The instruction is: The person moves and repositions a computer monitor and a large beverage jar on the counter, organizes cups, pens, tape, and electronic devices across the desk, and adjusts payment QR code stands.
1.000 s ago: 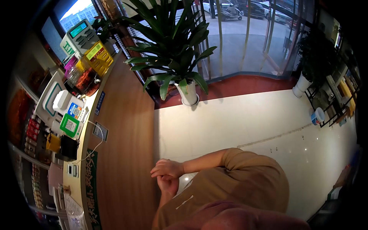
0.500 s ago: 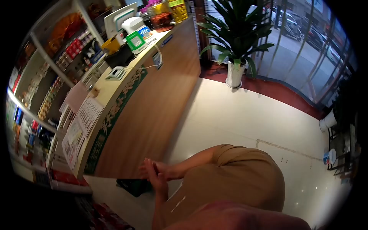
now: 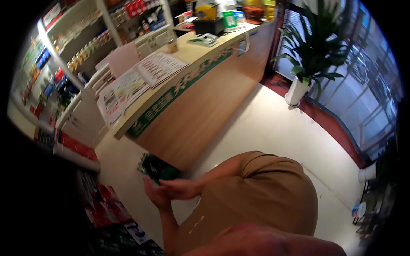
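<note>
My left hand [image 3: 156,195] reaches up from the bottom of the view, its fingers stretched out and slightly cupped. Across its palm side lies my right hand [image 3: 181,188], fingers extended, and the two hands touch. I see nothing held in either one, though the space between the palms is hidden. Just beyond the fingertips, a dark green pack [image 3: 160,167] with pale lettering stands on the floor at the foot of the wood-fronted counter [image 3: 200,115]. The hands partly cover its lower edge.
On the counter lie printed sheets [image 3: 160,68], a small card terminal [image 3: 205,39] and a green code sign [image 3: 229,20]. Stocked shelves [image 3: 87,51] stand behind it. A potted plant [image 3: 297,91] is by the window, and red packages [image 3: 104,207] sit at lower left.
The view has swung left and down, so the counter and plant sit further right. My hands have loosened from a pressed clasp, with fingers more spread. More of the green pack shows.
</note>
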Action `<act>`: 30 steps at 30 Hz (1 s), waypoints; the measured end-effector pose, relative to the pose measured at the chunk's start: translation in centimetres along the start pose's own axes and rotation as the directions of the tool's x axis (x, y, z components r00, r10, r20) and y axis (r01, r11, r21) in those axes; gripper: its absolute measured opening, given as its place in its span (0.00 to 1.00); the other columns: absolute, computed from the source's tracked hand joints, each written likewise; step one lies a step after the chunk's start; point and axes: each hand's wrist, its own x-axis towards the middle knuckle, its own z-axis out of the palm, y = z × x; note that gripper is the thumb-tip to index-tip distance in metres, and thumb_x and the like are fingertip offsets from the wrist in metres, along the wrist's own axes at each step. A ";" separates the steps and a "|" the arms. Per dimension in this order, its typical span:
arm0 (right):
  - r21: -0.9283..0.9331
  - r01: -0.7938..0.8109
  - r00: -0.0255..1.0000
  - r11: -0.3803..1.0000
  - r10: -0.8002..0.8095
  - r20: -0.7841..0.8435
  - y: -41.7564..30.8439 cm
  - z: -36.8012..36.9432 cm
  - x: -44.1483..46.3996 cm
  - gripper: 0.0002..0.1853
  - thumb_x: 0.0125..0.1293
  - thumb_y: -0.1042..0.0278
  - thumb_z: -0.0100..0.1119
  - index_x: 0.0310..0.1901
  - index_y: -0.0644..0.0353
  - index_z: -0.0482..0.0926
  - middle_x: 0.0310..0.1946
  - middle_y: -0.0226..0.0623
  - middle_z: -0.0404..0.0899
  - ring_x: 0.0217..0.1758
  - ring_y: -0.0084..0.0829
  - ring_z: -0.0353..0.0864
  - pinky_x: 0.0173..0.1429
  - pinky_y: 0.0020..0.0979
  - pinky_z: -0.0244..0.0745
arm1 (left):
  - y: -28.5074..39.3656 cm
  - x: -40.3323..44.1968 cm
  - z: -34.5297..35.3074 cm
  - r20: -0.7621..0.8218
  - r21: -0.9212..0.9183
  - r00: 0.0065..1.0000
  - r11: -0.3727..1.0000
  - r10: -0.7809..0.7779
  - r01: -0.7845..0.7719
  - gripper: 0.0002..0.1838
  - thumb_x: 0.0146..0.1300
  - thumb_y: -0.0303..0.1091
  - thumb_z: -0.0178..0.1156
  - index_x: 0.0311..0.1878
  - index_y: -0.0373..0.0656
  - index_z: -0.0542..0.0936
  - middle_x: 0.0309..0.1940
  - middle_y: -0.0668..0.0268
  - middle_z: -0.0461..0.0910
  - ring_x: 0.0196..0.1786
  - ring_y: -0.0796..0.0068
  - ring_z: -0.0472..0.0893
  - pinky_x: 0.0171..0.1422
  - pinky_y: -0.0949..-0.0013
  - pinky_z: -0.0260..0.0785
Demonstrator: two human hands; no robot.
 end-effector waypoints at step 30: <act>-0.457 0.464 0.163 0.759 -0.581 -0.798 -16.7 -16.7 37.7 0.15 0.63 0.70 0.56 0.51 0.58 0.74 0.42 0.30 0.78 0.43 0.24 0.78 0.40 0.24 0.69 | -56.3 -12.1 -31.5 0.324 0.776 -0.239 0.113 -0.915 0.620 0.23 0.59 0.47 0.51 0.49 0.38 0.77 0.45 0.47 0.78 0.50 0.47 0.76 0.56 0.53 0.68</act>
